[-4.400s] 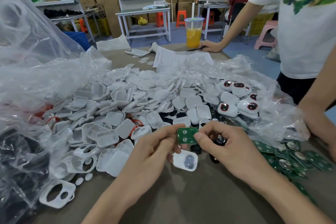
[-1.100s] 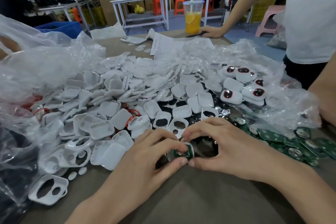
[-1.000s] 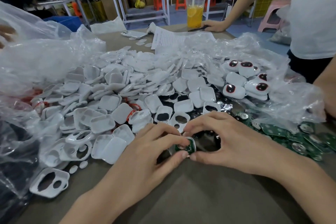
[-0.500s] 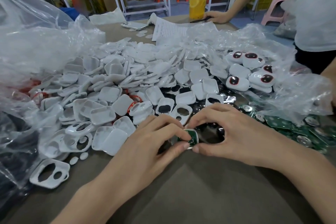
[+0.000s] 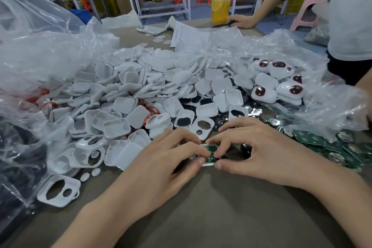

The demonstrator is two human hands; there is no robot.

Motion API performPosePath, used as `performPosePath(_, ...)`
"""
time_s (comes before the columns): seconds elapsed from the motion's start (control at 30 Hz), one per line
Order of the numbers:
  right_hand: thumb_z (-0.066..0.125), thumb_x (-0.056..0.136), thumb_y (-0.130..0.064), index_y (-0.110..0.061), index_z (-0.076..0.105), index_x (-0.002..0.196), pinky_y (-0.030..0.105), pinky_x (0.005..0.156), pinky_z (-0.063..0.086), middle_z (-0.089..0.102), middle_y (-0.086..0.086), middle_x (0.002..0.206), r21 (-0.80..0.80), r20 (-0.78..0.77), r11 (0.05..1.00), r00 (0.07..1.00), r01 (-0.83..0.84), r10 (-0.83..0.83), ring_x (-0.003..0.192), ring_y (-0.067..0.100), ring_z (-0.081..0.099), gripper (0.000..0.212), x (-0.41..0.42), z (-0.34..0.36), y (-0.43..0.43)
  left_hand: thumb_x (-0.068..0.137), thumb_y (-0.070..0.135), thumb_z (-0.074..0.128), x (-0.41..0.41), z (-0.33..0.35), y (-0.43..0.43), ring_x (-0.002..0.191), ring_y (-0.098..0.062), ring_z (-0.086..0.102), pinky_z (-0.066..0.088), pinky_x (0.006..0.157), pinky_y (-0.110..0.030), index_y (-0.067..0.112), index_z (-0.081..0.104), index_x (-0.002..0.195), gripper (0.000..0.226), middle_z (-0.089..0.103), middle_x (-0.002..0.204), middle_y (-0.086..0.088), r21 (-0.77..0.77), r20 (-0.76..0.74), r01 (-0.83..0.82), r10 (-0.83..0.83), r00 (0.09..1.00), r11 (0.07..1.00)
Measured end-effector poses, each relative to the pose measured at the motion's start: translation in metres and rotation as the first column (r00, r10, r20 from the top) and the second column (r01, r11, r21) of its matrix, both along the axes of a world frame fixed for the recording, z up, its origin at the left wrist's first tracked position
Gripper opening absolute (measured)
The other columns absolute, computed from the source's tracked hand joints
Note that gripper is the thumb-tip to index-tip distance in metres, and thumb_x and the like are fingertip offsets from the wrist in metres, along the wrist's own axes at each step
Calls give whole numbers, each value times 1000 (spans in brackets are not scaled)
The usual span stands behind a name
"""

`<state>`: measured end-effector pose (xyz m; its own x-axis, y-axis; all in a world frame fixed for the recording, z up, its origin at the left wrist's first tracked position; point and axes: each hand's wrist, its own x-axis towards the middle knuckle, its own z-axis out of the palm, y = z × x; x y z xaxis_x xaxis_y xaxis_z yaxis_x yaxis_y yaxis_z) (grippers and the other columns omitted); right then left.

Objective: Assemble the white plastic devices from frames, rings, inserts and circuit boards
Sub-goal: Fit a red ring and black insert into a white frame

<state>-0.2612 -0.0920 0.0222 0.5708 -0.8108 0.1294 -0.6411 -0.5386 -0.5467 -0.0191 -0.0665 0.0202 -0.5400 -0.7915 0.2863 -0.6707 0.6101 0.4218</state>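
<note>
We note both forearms reaching in from the near edge, wrists low over the bench (image 5: pixel 211 211), the hands meeting at centre. The left hand (image 5: pixel 161 159) lies palm down with fingers curled, thumb and forefinger pinching the left end of a white frame (image 5: pixel 207 164). The right hand (image 5: pixel 255 153) is arched and pinches the frame's right end, thumb at its near edge, forefinger tip bent down onto the green circuit board (image 5: pixel 210 149) seated inside it. Whether the frame touches the bench we cannot tell. It sits just in front of the heap of white shells (image 5: pixel 130 90). To the right of the right hand lie loose circuit boards (image 5: pixel 314 141), with finished devices (image 5: pixel 277 86) beyond them on clear plastic
</note>
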Motion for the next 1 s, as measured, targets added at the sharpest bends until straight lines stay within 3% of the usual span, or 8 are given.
performPosePath(0.17, 72, 80, -54, -44, 70, 91, 0, 99, 23, 56, -45, 117, -26, -1, 1000, 1000, -12, 12, 129, -14, 34, 16, 1, 0, 0, 91, 21, 48, 4, 6, 4, 99, -7, 56, 44, 85, -27, 28, 74, 101, 28, 63, 109, 19, -86, -12, -25, 24, 1000, 996)
performPosePath(0.43, 66, 83, -56, -48, 65, 96, 9, 104, 24, 61, -34, 116, -73, -15, 996, 999, -46, 45, 130, -9, 37, 16, 2, 2, 1, 90, 18, 52, 2, 6, 4, 98, -11, 60, 46, 86, -30, 30, 76, 102, 30, 64, 107, 18, -63, 53, -3, 6, 999, 998)
performPosePath(0.63, 65, 83, -54, -47, 65, 95, 16, 107, 27, 62, -34, 115, -85, -12, 995, 999, -52, 51, 127, -7, 41, 14, 3, 2, 2, 89, 21, 50, 3, 5, 5, 91, -9, 58, 44, 83, -28, 30, 75, 101, 29, 62, 106, 17, -59, 68, 10, -6, 998, 998)
performPosePath(1.0, 67, 83, -53, -48, 64, 94, 9, 105, 23, 63, -32, 111, -99, -34, 994, 998, -53, 50, 127, -2, 42, 13, 3, 2, 2, 92, 19, 51, 0, 3, 5, 101, -10, 58, 44, 87, -27, 26, 70, 107, 24, 61, 111, 17, -85, 51, 5, -1, 999, 996)
